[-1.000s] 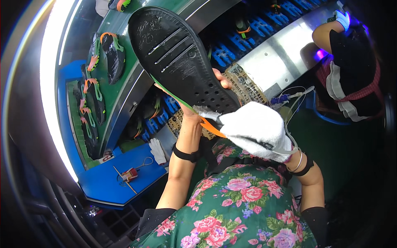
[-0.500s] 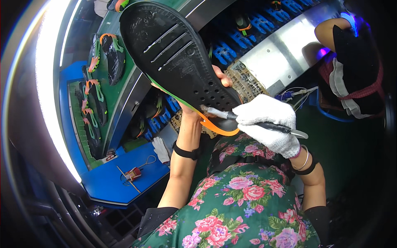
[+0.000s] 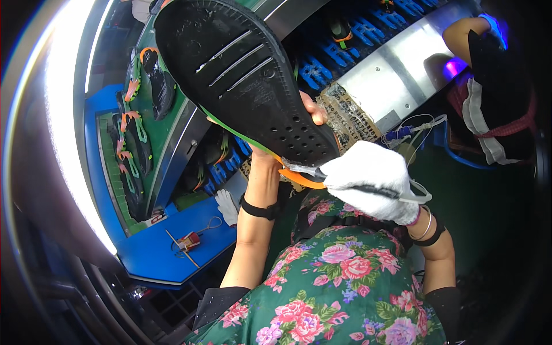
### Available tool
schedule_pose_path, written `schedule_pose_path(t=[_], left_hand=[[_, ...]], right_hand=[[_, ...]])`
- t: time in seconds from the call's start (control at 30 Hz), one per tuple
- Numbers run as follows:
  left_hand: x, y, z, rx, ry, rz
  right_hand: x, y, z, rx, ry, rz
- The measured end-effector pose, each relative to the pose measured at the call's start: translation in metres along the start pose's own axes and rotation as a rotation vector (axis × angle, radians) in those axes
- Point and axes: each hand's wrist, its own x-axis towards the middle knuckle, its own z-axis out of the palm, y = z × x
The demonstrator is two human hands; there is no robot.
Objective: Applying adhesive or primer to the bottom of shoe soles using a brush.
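Our right hand (image 3: 374,181) pinches brush (image 3: 302,169) at near end of sole (image 3: 244,86); left hand (image 3: 313,109) clasps sole, long axis up-left.

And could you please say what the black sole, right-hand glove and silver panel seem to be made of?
Black sole: probably moulded rubber or foam, matte with glossy patches, going by its crisp grooves and round holes.
Right-hand glove: apparently knitted fabric, soft and matte, judging by its fuzzy surface.
Silver panel: likely sheet metal, smooth and shiny, given its bright reflections.

White glove (image 3: 374,175), black armbands (image 3: 259,209), floral apron (image 3: 345,279)
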Motion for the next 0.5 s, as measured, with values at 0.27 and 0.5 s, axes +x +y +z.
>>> schedule_pose_path(t=[0.27, 0.5], left_hand=[[0.014, 0.005, 0.005, 0.048, -0.021, -0.005], [0.020, 0.003, -0.001, 0.161, 0.014, 0.075]], right_hand=[[-0.002, -0.001, -0.005, -0.042, 0.011, -0.021], [-0.006, -0.003, -0.007, -0.166, -0.013, -0.129]])
